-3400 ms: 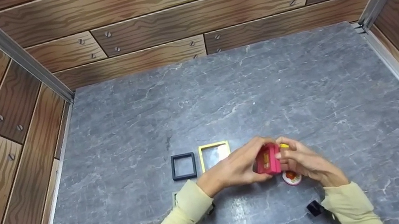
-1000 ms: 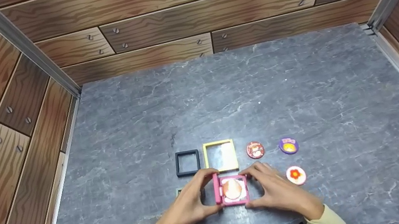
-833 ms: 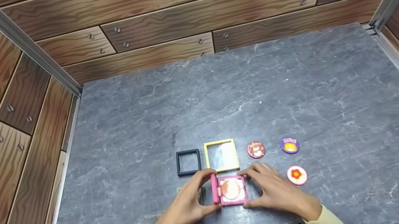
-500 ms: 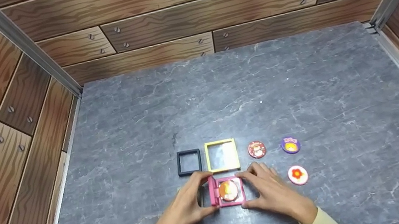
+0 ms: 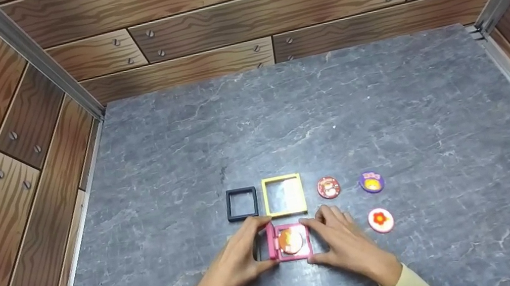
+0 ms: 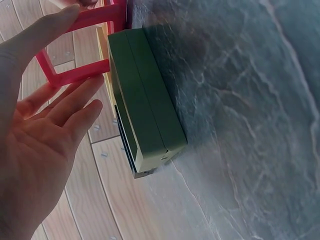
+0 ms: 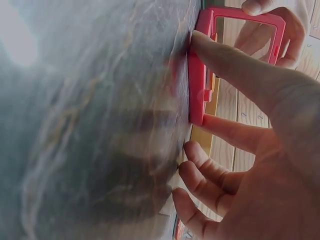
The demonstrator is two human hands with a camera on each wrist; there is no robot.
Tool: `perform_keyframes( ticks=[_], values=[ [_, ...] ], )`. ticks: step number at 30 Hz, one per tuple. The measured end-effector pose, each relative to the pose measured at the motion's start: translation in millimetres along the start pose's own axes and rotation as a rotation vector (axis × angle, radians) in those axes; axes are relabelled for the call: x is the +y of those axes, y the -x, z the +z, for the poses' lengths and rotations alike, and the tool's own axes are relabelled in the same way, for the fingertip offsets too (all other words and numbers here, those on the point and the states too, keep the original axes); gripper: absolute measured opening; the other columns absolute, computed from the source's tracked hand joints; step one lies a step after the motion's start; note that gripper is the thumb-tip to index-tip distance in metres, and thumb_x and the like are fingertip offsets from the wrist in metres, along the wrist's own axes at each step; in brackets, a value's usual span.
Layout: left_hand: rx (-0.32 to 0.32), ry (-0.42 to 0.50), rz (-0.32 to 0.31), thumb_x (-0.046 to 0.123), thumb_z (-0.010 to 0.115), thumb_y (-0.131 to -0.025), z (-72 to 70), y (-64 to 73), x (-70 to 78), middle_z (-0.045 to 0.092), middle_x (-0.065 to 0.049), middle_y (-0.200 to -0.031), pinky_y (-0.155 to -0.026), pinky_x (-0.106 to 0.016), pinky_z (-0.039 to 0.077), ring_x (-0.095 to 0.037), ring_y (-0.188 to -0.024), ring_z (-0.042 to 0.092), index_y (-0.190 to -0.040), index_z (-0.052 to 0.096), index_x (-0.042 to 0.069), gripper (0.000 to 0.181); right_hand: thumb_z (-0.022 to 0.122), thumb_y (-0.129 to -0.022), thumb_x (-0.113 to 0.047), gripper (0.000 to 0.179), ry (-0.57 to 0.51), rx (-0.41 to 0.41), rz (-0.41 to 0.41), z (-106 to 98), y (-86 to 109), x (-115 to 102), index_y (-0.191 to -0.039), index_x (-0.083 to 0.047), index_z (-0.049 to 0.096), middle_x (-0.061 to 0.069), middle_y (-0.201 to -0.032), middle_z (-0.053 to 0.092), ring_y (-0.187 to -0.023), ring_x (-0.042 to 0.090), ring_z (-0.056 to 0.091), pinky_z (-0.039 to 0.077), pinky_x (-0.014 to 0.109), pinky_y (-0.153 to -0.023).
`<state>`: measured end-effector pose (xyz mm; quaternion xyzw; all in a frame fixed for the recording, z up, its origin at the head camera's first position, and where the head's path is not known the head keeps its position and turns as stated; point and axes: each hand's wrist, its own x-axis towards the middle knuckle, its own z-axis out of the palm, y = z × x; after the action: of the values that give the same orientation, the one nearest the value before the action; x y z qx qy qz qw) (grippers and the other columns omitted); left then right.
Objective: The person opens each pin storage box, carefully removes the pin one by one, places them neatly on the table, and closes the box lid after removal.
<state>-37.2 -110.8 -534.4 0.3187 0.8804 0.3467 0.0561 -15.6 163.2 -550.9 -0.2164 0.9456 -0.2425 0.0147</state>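
A pink hinged display frame (image 5: 272, 247) lies unfolded on the grey table, its base flat and its lid standing up along the left side. On the base's clear film sits a round orange badge (image 5: 291, 241). My left hand (image 5: 231, 264) pinches the raised lid (image 6: 80, 73) between thumb and fingers at its two ends. With thumb and index finger, my right hand (image 5: 353, 245) pinches the base (image 7: 197, 80) by its near and far edges; the other fingers rest beyond it, near the tabletop. A green frame (image 6: 145, 95) sits beside the left hand, mostly hidden by it in the head view.
Behind the hands lie a black frame (image 5: 228, 206) and a yellow frame (image 5: 301, 192). To the right are a red badge (image 5: 328, 187), a purple badge (image 5: 372, 181) and a white badge with a red flower (image 5: 381, 220). Wood-patterned walls (image 5: 197, 34) bound the table.
The pink frame, held up at the right 3.4 s ago, now lies unfolded on the table with the orange badge inside. Over the last second both hands and the frame have shifted slightly left.
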Motion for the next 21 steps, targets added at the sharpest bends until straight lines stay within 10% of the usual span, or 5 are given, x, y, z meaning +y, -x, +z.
perform_keyframes(
  ticks=[21],
  values=[
    [-0.028, 0.01, -0.032, 0.017, 0.092, -0.079, -0.7, -1.0, 1.2, 0.061, -0.004, -0.141, -0.118, -0.037, 0.053, -0.021, -0.131, 0.065, -0.145, 0.051, 0.006, 0.079, 0.083, -0.09, -0.025, 0.036, -0.053, 0.092, -0.08, 20.7, -17.3, -35.7, -0.123, -0.013, 0.074, 0.004, -0.124, 0.061, -0.111, 0.018, 0.052, 0.054, 0.038, -0.098]
  ],
)
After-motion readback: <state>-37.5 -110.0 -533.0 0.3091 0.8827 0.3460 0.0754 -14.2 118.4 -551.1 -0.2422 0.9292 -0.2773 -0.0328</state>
